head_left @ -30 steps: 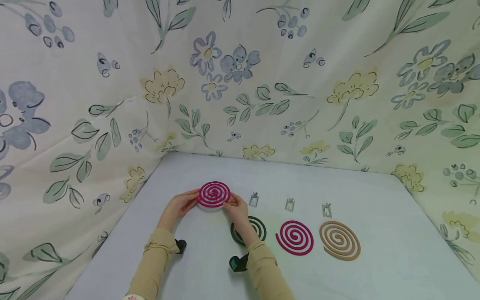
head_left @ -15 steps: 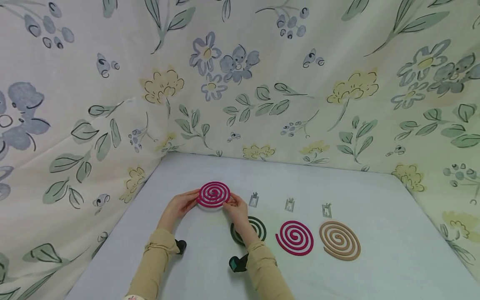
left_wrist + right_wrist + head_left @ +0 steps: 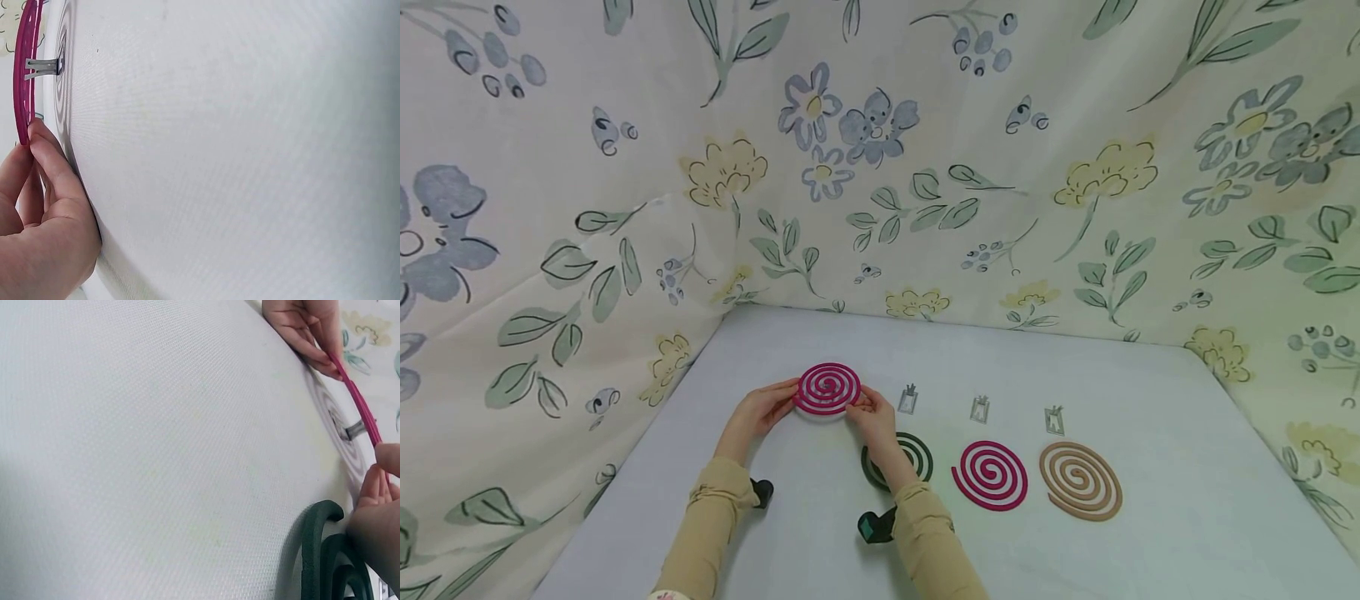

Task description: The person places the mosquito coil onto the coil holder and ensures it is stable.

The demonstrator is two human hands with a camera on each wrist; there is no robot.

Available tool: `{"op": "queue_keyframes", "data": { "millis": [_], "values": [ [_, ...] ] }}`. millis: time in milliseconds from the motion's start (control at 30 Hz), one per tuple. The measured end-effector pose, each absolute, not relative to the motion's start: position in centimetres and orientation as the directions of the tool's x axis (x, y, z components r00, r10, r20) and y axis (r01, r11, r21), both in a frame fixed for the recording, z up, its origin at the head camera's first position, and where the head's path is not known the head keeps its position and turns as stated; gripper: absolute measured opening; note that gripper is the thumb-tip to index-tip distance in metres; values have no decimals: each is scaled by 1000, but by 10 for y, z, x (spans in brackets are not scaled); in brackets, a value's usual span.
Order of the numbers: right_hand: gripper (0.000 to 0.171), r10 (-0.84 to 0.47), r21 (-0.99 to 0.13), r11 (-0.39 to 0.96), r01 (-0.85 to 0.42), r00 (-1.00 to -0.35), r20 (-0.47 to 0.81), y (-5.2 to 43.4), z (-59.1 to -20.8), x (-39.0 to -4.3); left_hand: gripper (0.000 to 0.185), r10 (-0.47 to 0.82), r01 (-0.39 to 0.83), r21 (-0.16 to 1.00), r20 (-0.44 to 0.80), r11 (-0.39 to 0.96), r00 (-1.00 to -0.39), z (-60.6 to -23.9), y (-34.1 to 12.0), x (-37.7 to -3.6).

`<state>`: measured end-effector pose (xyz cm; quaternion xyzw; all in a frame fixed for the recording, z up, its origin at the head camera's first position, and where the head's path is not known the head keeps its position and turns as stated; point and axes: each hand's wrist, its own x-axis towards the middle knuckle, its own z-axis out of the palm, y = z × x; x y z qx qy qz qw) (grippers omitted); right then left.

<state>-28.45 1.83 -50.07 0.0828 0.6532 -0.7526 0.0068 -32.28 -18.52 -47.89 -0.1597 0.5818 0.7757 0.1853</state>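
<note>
At the far left of the pale cloth-covered table point(image 3: 1150, 400), my left hand point(image 3: 758, 413) and right hand point(image 3: 874, 417) pinch opposite edges of a magenta spiral mosquito coil point(image 3: 827, 388), fingers curled lightly onto its thin rim. The coil sits raised off the cloth on a small metal stand point(image 3: 42, 65). Just beside my right wrist lies a dark green coil point(image 3: 917, 454), thick and matte; then a second magenta coil point(image 3: 990, 475) and a tan coil point(image 3: 1080, 481), all flat spirals.
</note>
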Motion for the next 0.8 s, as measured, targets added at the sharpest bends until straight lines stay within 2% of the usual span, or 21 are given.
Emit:
{"op": "queue_keyframes", "data": {
  "millis": [267,433,600,800],
  "values": [
    [49,95,-982,-142,122,-986,-136,19,-498,-282,51,93,-485,836,-478,-257,-873,-479,-185,-324],
    [49,79,-981,-147,128,-987,-141,20,-481,-273,46,92,-487,835,-481,-255,-872,-479,-185,-324],
    [48,81,-982,-138,125,-987,-137,19,-466,-263,49,91,-488,834,-482,-257,-872,-479,-186,-324],
    [48,80,-982,-140,123,-988,-135,19,-464,-261,50,102,-489,830,-480,-268,-871,-480,-187,-325]
  ]
}}
